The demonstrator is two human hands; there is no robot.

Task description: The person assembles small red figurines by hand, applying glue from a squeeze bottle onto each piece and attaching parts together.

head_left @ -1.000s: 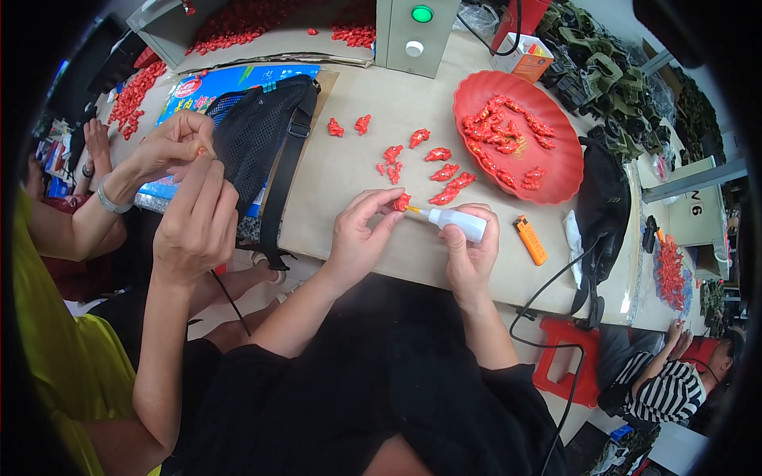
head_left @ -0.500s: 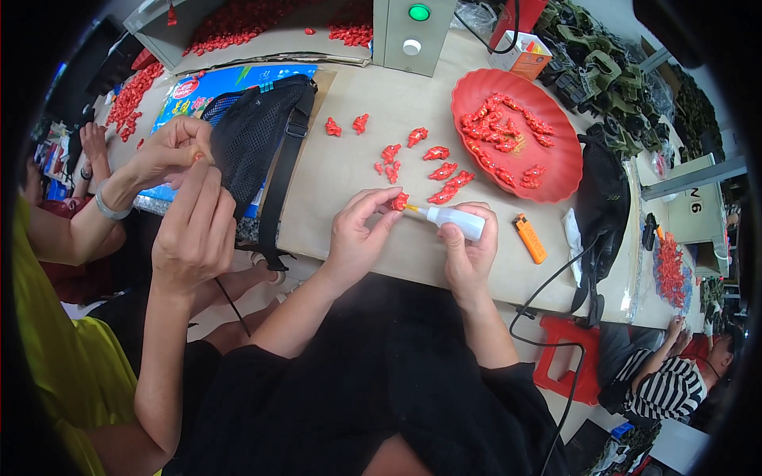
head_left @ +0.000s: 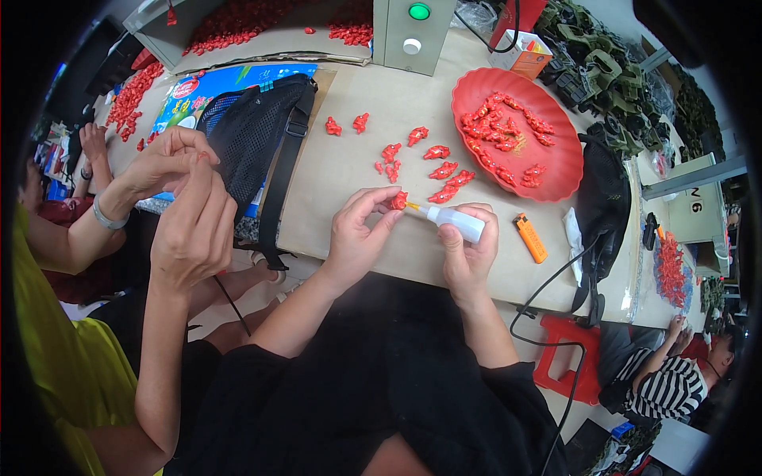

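Note:
Between the thumb and fingers of my left hand is a small glossy red figurine. My right hand is closed around a small white squeeze bottle, tipped sideways. Its yellowish nozzle points left and meets the figurine or almost touches it; I cannot tell which. Just beyond my hands, several similar red figurines lie scattered on the pale table. More of them rest in a scalloped red plate at the right.
An orange lighter and a white tissue lie right of my hand. Black bags sit at both sides, one cable hanging at the right. A co-worker's hands pinch a small piece at my left. A grey box stands behind.
My hands, the bottle and the figurine hold almost the same position. The co-worker's hands at the left have shifted slightly.

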